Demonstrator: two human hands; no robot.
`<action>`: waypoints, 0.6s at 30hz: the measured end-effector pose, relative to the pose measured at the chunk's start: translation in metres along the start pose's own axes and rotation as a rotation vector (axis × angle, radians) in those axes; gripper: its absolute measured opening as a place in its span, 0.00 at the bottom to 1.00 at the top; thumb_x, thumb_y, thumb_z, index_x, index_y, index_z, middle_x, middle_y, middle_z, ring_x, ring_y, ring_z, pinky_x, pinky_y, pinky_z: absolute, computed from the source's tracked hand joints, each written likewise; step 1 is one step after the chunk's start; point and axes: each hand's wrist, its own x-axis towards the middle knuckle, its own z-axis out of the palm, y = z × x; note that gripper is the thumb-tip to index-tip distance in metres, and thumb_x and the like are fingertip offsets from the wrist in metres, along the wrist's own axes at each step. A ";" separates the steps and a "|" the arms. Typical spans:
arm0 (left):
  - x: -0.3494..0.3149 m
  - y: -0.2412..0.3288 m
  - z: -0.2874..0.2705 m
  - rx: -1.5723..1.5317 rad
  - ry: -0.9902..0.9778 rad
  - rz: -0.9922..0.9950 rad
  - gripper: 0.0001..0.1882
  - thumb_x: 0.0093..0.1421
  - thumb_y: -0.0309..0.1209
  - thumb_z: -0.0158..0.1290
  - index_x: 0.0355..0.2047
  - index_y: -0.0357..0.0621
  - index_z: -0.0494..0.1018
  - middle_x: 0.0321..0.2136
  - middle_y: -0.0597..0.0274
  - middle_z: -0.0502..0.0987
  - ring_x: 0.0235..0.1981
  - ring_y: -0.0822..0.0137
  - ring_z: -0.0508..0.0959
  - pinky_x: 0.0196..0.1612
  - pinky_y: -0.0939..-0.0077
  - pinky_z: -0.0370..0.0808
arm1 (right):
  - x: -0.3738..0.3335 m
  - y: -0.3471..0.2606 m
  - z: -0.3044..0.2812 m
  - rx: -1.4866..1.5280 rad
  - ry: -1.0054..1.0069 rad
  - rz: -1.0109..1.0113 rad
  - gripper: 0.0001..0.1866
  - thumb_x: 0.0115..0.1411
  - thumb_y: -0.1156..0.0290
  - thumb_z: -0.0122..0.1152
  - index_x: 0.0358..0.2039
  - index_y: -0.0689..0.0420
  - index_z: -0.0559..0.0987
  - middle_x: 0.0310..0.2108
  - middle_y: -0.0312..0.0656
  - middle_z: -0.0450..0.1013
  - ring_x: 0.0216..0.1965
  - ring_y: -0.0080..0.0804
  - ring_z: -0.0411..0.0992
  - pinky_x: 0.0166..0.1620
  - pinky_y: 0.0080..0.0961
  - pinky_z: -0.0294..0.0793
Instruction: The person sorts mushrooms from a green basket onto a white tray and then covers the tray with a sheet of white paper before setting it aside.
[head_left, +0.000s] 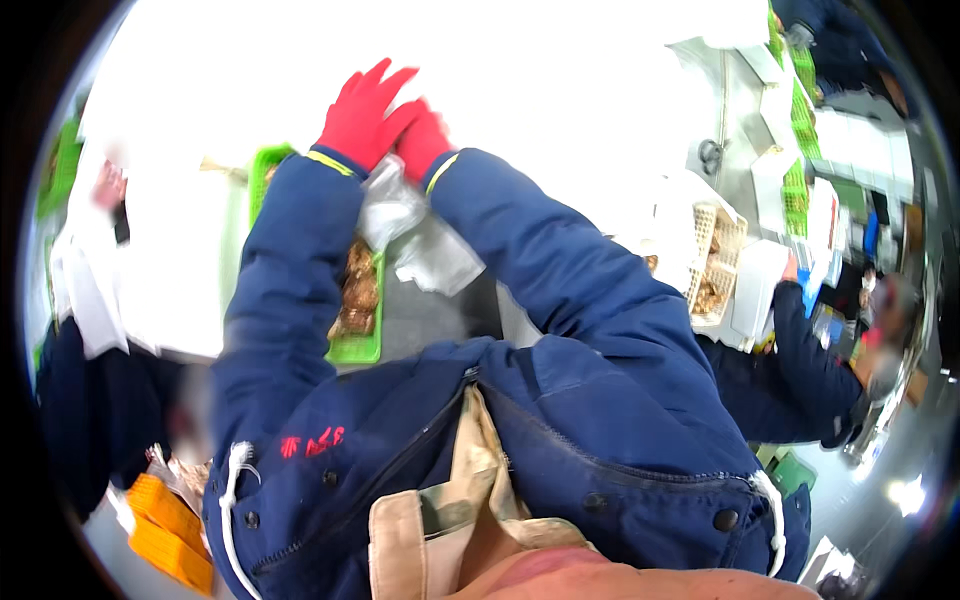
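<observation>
My left hand, in a red glove, is stretched over a glaring white surface with its fingers spread. Just right of it is my right hand, also red-gloved; its fingers are blurred and partly covered by the left hand. Below the wrists lies a crumpled clear plastic bag, and more clear plastic continues toward my body. Whether either hand touches the plastic cannot be made out. Beneath my left forearm is a green basket with lumpy brown items, partly hidden by the sleeve.
A cream basket with brown pieces stands to the right, near a co-worker's dark sleeve. Several green baskets line the far right. Another person in dark clothing is at the left, above orange crates.
</observation>
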 end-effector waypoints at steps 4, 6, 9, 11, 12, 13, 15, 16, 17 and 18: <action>-0.011 -0.041 0.008 -0.277 -0.533 -0.184 0.16 0.63 0.35 0.46 0.49 0.47 0.73 0.48 0.52 0.72 0.49 0.53 0.73 0.53 0.68 0.69 | -0.019 0.009 -0.011 0.710 -0.455 0.291 0.35 0.47 0.67 0.62 0.58 0.58 0.67 0.48 0.51 0.72 0.50 0.44 0.69 0.53 0.34 0.69; -0.004 -0.036 0.008 -0.124 -0.649 -0.178 0.16 0.64 0.37 0.45 0.48 0.45 0.73 0.45 0.53 0.73 0.47 0.55 0.73 0.52 0.69 0.70 | -0.023 0.019 -0.025 0.546 -0.415 0.233 0.35 0.49 0.65 0.61 0.59 0.58 0.67 0.48 0.52 0.72 0.50 0.44 0.70 0.53 0.35 0.69; -0.001 -0.074 0.004 -0.098 -0.899 -0.310 0.17 0.63 0.42 0.46 0.48 0.49 0.73 0.46 0.50 0.72 0.47 0.50 0.73 0.53 0.64 0.68 | -0.046 -0.023 -0.027 -0.138 -0.204 -0.090 0.24 0.52 0.63 0.60 0.50 0.56 0.73 0.43 0.48 0.72 0.48 0.45 0.70 0.49 0.40 0.71; 0.007 -0.081 0.011 -0.034 -0.960 -0.319 0.18 0.62 0.43 0.48 0.47 0.47 0.73 0.47 0.48 0.72 0.47 0.49 0.73 0.53 0.63 0.69 | -0.056 -0.033 -0.021 -0.361 -0.111 -0.177 0.18 0.52 0.66 0.58 0.44 0.54 0.75 0.38 0.43 0.71 0.43 0.40 0.73 0.42 0.38 0.73; 0.011 -0.076 0.018 0.061 -0.996 -0.297 0.19 0.61 0.43 0.50 0.47 0.46 0.73 0.48 0.48 0.72 0.48 0.49 0.74 0.53 0.63 0.69 | -0.056 -0.022 -0.007 -0.273 -0.198 -0.099 0.13 0.54 0.67 0.55 0.41 0.54 0.75 0.39 0.44 0.71 0.40 0.42 0.74 0.41 0.37 0.74; 0.018 -0.066 0.020 0.029 -1.029 -0.326 0.21 0.60 0.46 0.51 0.46 0.45 0.72 0.48 0.48 0.72 0.49 0.49 0.73 0.53 0.63 0.69 | -0.056 -0.015 0.004 -0.224 -0.167 -0.048 0.12 0.55 0.68 0.54 0.41 0.54 0.75 0.39 0.44 0.71 0.40 0.42 0.74 0.40 0.37 0.74; 0.024 -0.066 0.019 -0.031 -0.971 -0.315 0.22 0.60 0.46 0.52 0.49 0.45 0.72 0.51 0.48 0.71 0.49 0.48 0.73 0.53 0.63 0.69 | -0.042 -0.007 0.018 -0.125 -0.112 0.023 0.10 0.59 0.65 0.50 0.40 0.52 0.75 0.39 0.44 0.73 0.39 0.44 0.75 0.41 0.40 0.74; 0.022 -0.073 0.014 -0.095 -0.903 -0.278 0.22 0.60 0.45 0.52 0.49 0.46 0.72 0.51 0.48 0.71 0.49 0.48 0.73 0.53 0.62 0.69 | -0.030 -0.002 0.020 -0.075 -0.148 0.071 0.11 0.59 0.65 0.50 0.41 0.52 0.74 0.40 0.44 0.73 0.40 0.44 0.75 0.41 0.40 0.74; 0.019 -0.053 0.011 -0.087 -0.764 -0.237 0.22 0.59 0.44 0.53 0.49 0.45 0.72 0.51 0.48 0.72 0.49 0.49 0.73 0.53 0.62 0.70 | -0.027 0.007 0.018 -0.027 -0.197 0.152 0.11 0.59 0.66 0.51 0.42 0.53 0.74 0.41 0.44 0.73 0.41 0.45 0.75 0.41 0.40 0.74; 0.017 -0.020 -0.001 -0.085 -0.627 -0.199 0.22 0.59 0.43 0.53 0.50 0.45 0.72 0.51 0.47 0.72 0.49 0.50 0.73 0.53 0.62 0.70 | -0.029 0.017 0.016 0.021 -0.248 0.236 0.12 0.59 0.66 0.51 0.43 0.53 0.74 0.41 0.45 0.74 0.42 0.45 0.75 0.42 0.40 0.74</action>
